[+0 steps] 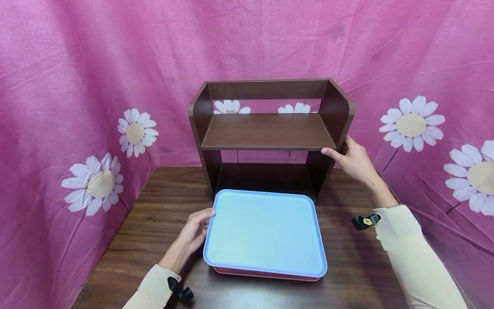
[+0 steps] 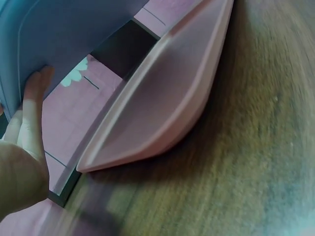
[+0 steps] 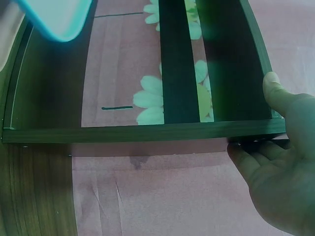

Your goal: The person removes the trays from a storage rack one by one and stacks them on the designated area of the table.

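A light blue tray (image 1: 266,234) is raised over a pink tray (image 2: 167,93) that lies on the table. My left hand (image 1: 194,230) grips the blue tray's left rim, thumb on top and fingers (image 2: 37,86) against its underside. Behind the trays stands a dark brown two-tier wooden shelf (image 1: 266,131). With the thumb at the front edge and the fingers round the outer face, my right hand (image 1: 356,163) holds the shelf's right side panel (image 3: 147,132). In the head view the blue tray covers most of the pink one; only its front edge shows.
The wooden table (image 1: 143,236) extends to both sides of the trays. A pink cloth (image 1: 247,38) with white daisies hangs behind the shelf and along both sides. Small black devices (image 1: 180,290) are strapped to both wrists.
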A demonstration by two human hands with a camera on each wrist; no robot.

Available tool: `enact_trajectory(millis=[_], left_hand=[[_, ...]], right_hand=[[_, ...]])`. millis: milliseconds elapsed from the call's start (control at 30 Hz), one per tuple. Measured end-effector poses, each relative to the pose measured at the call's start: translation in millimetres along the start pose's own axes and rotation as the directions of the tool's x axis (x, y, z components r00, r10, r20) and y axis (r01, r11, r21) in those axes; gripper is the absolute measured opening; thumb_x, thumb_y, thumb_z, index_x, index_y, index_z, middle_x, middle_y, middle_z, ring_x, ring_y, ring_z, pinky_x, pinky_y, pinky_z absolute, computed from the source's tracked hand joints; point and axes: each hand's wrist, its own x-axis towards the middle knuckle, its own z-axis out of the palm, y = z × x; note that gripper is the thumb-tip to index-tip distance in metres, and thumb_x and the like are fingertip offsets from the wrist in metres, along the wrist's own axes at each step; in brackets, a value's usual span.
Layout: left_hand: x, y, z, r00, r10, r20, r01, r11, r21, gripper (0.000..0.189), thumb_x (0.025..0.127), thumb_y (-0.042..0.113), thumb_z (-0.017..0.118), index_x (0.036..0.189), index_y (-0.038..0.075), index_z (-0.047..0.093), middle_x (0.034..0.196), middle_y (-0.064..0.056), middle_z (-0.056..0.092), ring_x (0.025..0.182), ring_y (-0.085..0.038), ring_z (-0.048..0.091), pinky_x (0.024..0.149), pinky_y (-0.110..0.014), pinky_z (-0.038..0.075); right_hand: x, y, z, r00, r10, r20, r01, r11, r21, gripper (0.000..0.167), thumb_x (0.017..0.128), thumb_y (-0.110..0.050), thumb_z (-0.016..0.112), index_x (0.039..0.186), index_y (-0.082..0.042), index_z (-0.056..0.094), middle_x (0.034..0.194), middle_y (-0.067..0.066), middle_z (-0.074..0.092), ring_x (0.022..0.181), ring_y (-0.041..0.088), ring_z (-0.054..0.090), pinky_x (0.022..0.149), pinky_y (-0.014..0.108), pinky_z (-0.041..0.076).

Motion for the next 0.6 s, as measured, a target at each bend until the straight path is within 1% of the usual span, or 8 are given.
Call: enact_trajectory(millis=[100,167,300,400,500,600], left_hand=[[1.4,-2.7,-2.3,1.000,-0.016,-0.001,0.016,1.000,0.000,0.038,0.107,-0.001,0.045,0.091,0.016,0.075,0.073,0.007,0.075,0.066,-0.002,0.070,0.063,-0.016,0.058],[1.9,-3.9,-3.2,1.000,-0.024,0.009,0.024,1.000,-0.001,0.037,0.107,-0.001,0.045,0.091,0.016,0.074,0.073,0.007,0.075,0.065,-0.002,0.069,0.063,-0.016,0.059],[3.1,-8.3,-5.7,0.999,-0.034,0.007,0.034,0.999,0.014,0.036,0.107,0.000,0.046,0.090,0.016,0.074,0.072,0.007,0.074,0.065,-0.001,0.068,0.063,-0.017,0.059],[3.3,-13.5,-7.6,0.999,-0.043,-0.013,0.044,0.998,0.035,0.036,0.107,0.001,0.047,0.089,0.017,0.073,0.072,0.009,0.072,0.065,0.000,0.066,0.063,-0.016,0.058],[2.9,-18.2,-9.0,0.998,-0.058,-0.029,0.059,0.997,0.051,0.035,0.107,0.002,0.048,0.089,0.017,0.073,0.071,0.009,0.072,0.064,0.000,0.065,0.063,-0.016,0.058],[2.8,-21.6,-9.9,0.996,-0.083,-0.038,0.085,0.994,0.062,0.035,0.107,0.002,0.049,0.087,0.017,0.074,0.070,0.009,0.071,0.063,0.000,0.063,0.062,-0.015,0.057]], right_hand=[[-1.1,0.7,-0.5,1.000,0.002,-0.001,-0.002,1.000,0.007,0.068,0.099,-0.050,0.073,0.141,-0.001,0.054,0.131,0.030,0.069,0.111,0.039,0.070,0.079,0.014,0.043],[-1.9,1.1,-1.0,1.000,0.004,-0.004,-0.004,1.000,0.013,0.068,0.099,-0.050,0.074,0.141,-0.001,0.054,0.131,0.030,0.069,0.112,0.039,0.069,0.077,0.011,0.042],[-2.0,0.1,-1.2,1.000,0.002,-0.008,-0.002,1.000,0.014,0.067,0.099,-0.050,0.074,0.140,-0.002,0.055,0.128,0.029,0.071,0.107,0.035,0.069,0.073,0.009,0.043],[-1.7,-1.1,-1.2,1.000,0.006,-0.005,-0.006,1.000,0.018,0.067,0.099,-0.051,0.073,0.140,-0.001,0.055,0.127,0.028,0.071,0.107,0.034,0.069,0.072,0.008,0.043],[-1.5,-1.7,-1.2,1.000,0.013,0.006,-0.013,1.000,0.028,0.068,0.099,-0.051,0.073,0.141,-0.001,0.054,0.129,0.028,0.070,0.110,0.036,0.069,0.072,0.008,0.043],[-0.7,-1.3,-0.5,1.000,0.012,0.012,-0.012,1.000,0.027,0.069,0.099,-0.051,0.073,0.142,-0.001,0.053,0.130,0.029,0.070,0.111,0.037,0.069,0.072,0.007,0.042]])
